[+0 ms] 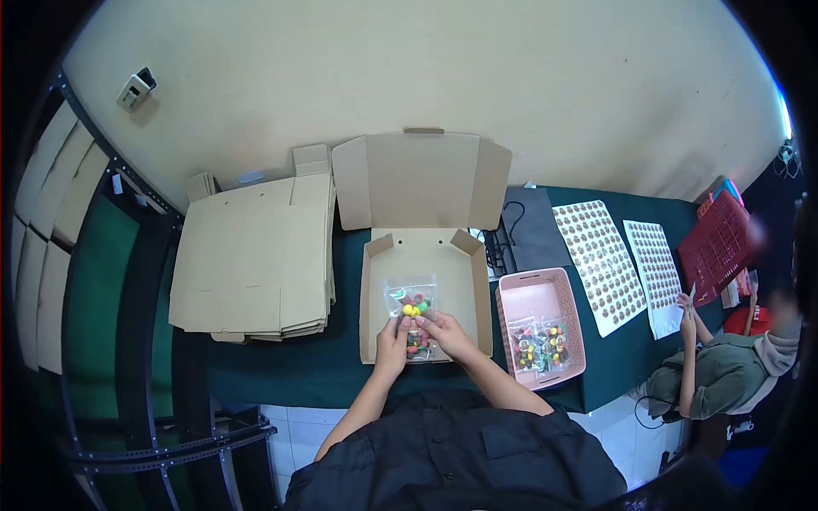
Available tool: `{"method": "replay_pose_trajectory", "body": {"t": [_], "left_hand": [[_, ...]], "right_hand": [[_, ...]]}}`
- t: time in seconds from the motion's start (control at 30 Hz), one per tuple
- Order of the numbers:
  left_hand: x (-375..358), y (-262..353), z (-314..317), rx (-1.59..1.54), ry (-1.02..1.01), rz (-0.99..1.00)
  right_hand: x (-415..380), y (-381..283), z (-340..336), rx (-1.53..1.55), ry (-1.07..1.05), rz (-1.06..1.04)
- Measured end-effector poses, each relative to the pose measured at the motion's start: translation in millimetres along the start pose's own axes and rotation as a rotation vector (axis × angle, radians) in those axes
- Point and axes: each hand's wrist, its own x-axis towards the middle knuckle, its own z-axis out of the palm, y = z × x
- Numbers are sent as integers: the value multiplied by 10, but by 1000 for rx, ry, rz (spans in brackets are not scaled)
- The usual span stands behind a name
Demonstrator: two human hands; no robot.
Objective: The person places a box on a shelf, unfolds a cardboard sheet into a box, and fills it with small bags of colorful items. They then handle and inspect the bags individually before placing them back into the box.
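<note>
My left hand (393, 343) and my right hand (449, 334) pinch the lower edge of a clear zip bag (411, 298) of red, yellow and green candies. They hold it over an open cardboard box (424, 255) whose lid stands up at the back. Below my fingers, a second clear bag (422, 347) with similar pieces shows in the front of the box, partly covered by my hands. To the right, a pink basket (536, 294) holds several more filled bags (538, 347).
A stack of flat cardboard boxes (253, 255) lies left. Behind the basket are a dark paper bag (538, 226) and sticker sheets (601, 266). A co-worker (724, 375) sits at the right near a red basket (717, 247). Shelves with boxes (55, 196) stand far left.
</note>
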Motion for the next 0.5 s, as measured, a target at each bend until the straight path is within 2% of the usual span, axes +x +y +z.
{"method": "replay_pose_trajectory", "body": {"t": [0.03,0.07,0.13,0.17,0.2,0.27,0.3,0.43,0.5], "left_hand": [[-25,11,-29,-14,-21,-123],[-30,-72,-56,-10,-25,-124],[-27,-179,-78,-269,-73,-58],[-31,-233,-81,-288,-90,-21],[-48,-194,-50,-285,-99,-22],[-92,-117,23,-98,-144,130],[-130,-30,30,-162,-185,4],[-167,-157,-9,-155,-272,58],[-188,-143,-67,-52,-351,53]], "right_hand": [[-23,12,6,50,-5,24],[-41,39,-3,54,-1,23],[-72,56,-12,219,6,67],[-89,73,-3,180,56,65],[-120,44,31,184,63,60],[-192,5,82,4,95,-92],[-214,42,56,7,103,-96],[-283,144,21,126,197,4],[-315,119,95,202,239,33]]}}
